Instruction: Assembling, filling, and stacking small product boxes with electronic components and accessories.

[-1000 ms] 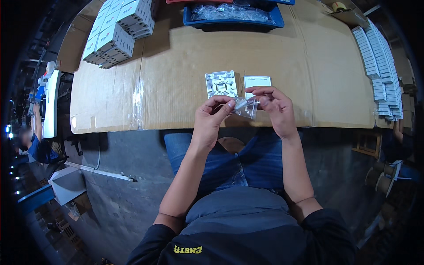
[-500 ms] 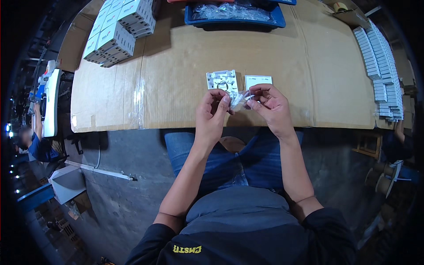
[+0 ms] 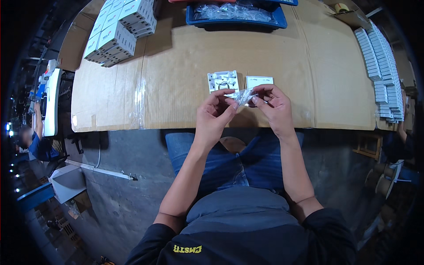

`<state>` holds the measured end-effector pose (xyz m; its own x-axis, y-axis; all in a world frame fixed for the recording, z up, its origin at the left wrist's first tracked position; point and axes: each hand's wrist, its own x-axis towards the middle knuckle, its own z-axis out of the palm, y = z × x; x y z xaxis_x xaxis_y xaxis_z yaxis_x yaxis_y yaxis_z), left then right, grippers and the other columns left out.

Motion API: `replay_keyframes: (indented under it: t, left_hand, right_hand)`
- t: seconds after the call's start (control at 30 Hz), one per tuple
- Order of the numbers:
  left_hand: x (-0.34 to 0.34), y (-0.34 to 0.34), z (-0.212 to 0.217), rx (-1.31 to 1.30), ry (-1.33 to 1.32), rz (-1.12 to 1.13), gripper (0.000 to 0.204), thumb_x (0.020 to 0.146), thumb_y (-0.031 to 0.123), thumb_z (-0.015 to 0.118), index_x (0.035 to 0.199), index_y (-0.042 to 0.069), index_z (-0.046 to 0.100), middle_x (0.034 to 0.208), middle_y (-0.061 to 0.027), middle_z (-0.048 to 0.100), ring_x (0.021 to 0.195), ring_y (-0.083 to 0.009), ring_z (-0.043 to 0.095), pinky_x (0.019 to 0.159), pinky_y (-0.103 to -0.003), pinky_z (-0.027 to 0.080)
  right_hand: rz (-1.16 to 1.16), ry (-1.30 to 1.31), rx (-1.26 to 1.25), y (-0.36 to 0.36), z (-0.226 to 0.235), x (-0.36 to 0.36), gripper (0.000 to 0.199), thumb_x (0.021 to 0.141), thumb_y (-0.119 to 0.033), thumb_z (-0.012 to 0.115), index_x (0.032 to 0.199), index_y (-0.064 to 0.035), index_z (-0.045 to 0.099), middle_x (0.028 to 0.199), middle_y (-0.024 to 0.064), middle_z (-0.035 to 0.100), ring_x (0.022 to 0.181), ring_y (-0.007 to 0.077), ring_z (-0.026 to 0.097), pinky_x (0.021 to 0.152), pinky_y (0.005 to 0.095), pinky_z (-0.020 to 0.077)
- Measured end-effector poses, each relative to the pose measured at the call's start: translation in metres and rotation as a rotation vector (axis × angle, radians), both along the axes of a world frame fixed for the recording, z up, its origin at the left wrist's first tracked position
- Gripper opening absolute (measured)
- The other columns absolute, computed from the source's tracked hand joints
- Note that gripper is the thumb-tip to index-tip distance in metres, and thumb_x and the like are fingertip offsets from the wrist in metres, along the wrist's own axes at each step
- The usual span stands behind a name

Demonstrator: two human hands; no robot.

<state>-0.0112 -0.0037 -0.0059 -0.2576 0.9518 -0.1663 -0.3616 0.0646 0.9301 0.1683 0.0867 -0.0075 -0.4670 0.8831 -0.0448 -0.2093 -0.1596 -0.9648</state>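
- Clear plastic: small bag point(image 3: 244, 96), pinched between my left hand point(image 3: 215, 115) and my right hand point(image 3: 274, 106), held just above the near edge of the cardboard-covered table point(image 3: 176, 79). Contents too small to tell.
- Change: against a second ago, both hands have drawn closer together and a little farther over the table, so the bag now sits bunched between my fingertips. I judge I am working its mouth open or shut; which, I cannot tell.
- Grip: left thumb and fingers closed on the bag's left end, right fingertips closed on its right end. Neither hand is free.
- Axis: bag's long axis runs left to right between my hands, its right end raised slightly toward the far side.
- White moulded plastic part point(image 3: 223, 82): flat on the table, just beyond the bag.
- White card point(image 3: 259, 81): flat, just right of that part.
- White cartons point(image 3: 117, 33): stacked, far left.
- Blue tray point(image 3: 192, 15): far centre, holding clear bags.
- White flat boxes point(image 3: 382, 66): row along the right edge.
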Motion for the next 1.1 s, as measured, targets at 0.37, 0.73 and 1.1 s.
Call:
replay_keyframes:
  t: [0.37, 0.73, 1.1]
  left_hand:
    - [0.0, 0.001, -0.011, 0.046, -0.02, 0.027, 0.019, 0.103, 0.006, 0.064, 0.122, 0.002, 0.063, 0.101, -0.0038, 0.067, 0.09, -0.0092, 0.064, 0.084, -0.025, 0.052]
    - [-0.001, 0.0, -0.01, 0.019, 0.197, -0.022, 0.038, 0.096, 0.001, 0.07, 0.133, 0.0, 0.062, 0.111, -0.0044, 0.064, 0.09, -0.0079, 0.063, 0.079, -0.022, 0.051]
    - [0.002, -0.002, -0.009, -0.065, 0.137, -0.03, 0.035, 0.099, 0.009, 0.072, 0.131, 0.001, 0.061, 0.109, -0.0061, 0.069, 0.088, -0.0092, 0.065, 0.078, -0.023, 0.053]
  right_hand:
    - [-0.007, -0.032, 0.058, -0.003, -0.001, -0.003, 0.021, 0.097, 0.007, 0.066, 0.117, 0.0036, 0.066, 0.109, 0.0066, 0.07, 0.102, 0.0131, 0.067, 0.092, 0.0282, 0.057]
    - [0.027, -0.024, -0.006, -0.002, -0.004, 0.0, 0.022, 0.096, 0.007, 0.067, 0.118, 0.0032, 0.066, 0.111, 0.0066, 0.07, 0.103, 0.0125, 0.067, 0.092, 0.027, 0.0569]
    - [0.038, -0.023, -0.002, -0.003, -0.001, -0.001, 0.023, 0.097, 0.006, 0.066, 0.12, 0.0047, 0.065, 0.114, 0.0088, 0.07, 0.105, 0.0146, 0.067, 0.095, 0.0296, 0.0586]
